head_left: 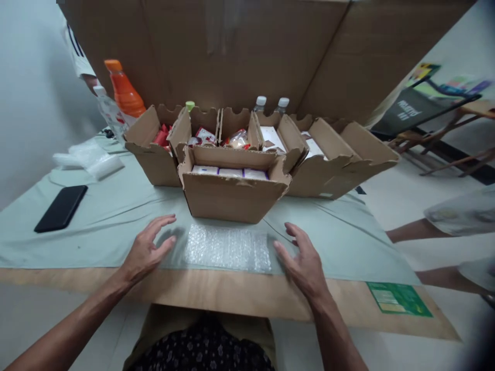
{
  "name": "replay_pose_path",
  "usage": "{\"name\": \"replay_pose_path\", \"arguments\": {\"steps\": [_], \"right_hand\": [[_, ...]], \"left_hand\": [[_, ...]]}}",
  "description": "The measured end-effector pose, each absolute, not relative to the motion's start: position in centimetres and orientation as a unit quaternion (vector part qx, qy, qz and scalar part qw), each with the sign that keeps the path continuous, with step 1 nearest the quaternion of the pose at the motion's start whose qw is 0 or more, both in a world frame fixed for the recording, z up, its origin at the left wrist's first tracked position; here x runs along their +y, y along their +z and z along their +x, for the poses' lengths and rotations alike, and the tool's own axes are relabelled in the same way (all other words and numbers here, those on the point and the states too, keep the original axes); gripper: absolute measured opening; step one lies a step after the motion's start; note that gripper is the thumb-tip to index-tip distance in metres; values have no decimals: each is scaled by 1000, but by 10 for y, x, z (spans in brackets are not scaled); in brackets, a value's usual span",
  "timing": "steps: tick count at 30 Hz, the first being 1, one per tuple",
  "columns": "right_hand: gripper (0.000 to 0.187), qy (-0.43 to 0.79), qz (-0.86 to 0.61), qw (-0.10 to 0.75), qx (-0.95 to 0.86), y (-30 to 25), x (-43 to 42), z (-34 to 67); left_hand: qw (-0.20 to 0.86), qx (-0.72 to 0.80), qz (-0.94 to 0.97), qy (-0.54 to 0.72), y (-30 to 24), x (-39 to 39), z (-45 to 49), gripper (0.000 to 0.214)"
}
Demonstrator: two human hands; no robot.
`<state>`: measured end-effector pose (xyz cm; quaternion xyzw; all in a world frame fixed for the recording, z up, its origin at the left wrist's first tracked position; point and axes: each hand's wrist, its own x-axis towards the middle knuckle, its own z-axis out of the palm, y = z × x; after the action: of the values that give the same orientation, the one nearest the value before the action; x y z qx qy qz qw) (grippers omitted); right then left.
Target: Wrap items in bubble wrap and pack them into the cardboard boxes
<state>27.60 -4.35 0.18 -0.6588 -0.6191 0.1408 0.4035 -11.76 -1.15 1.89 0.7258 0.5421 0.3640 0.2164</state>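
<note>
A flat sheet of bubble wrap [228,248] lies on the pale green cloth [328,226] near the table's front edge. My left hand [149,247] hovers just left of it, fingers apart and holding nothing. On the other side my right hand [303,260] is likewise open and empty, close to the sheet's right end. Directly behind the bubble wrap stands a small cardboard box [228,198] with white, purple-edged packs [231,172] inside. Neither hand touches the box.
Behind stand several cardboard bins [328,175] holding packets and white boxes, backed by a tall cardboard panel [247,56]. To the left are a black phone [62,207], rolled plastic wrap [91,159] and an orange bottle [126,93]. Another person's legs [410,230] show at right.
</note>
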Motion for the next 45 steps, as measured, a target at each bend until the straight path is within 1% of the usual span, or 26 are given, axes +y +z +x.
{"name": "replay_pose_path", "arguments": {"steps": [3,5,7,9,11,14,17,20,22,23,25,27,28,31,33,34,36,39,42,45], "right_hand": [[77,212,-623,402,-636,14,-3,267],[77,250,-598,397,-650,20,20,261],[68,283,-574,397,-658,22,36,257],[59,302,-564,406,-652,21,45,256],[55,304,-564,420,-642,19,49,254],[52,295,-572,431,-633,16,54,249],[50,295,-583,425,-627,14,52,249],[54,248,-604,443,-614,16,33,259],[51,173,-625,451,-613,22,9,263],[47,133,-627,448,-623,26,-4,260],[38,78,-598,421,-678,34,-28,243],[35,67,-533,359,-763,37,-43,214],[36,73,-500,317,-803,36,-45,199],[35,95,-460,197,-861,24,-42,175],[36,102,-477,156,-859,14,-43,189],[36,99,-495,149,-850,10,-47,205],[35,74,-549,163,-817,5,-59,245],[35,16,-621,224,-751,9,-74,291],[33,9,-624,258,-738,17,-63,291],[32,50,-633,237,-735,17,-31,262]], "left_hand": [[280,565,674,383,15,22,-98,65],[335,537,664,398,7,39,-81,77],[365,511,663,406,0,48,-67,78],[366,504,670,405,-7,47,-60,73],[357,500,681,399,-12,43,-60,74],[362,495,690,386,-17,42,-65,81],[374,482,690,390,-16,47,-71,82],[343,503,683,404,-9,40,-76,82],[281,546,687,390,0,26,-78,80],[241,555,702,375,4,17,-79,75],[167,524,762,342,12,-2,-77,57],[110,454,830,305,16,-14,-70,40],[92,425,855,282,16,-18,-67,35],[81,401,891,199,12,-17,-59,28],[92,406,895,160,9,-14,-59,25],[100,407,895,151,8,-12,-61,25],[116,406,894,153,7,-11,-65,25],[144,417,878,187,8,-6,-70,25],[144,483,835,221,9,6,-70,28],[129,547,798,217,9,21,-66,28]]}}
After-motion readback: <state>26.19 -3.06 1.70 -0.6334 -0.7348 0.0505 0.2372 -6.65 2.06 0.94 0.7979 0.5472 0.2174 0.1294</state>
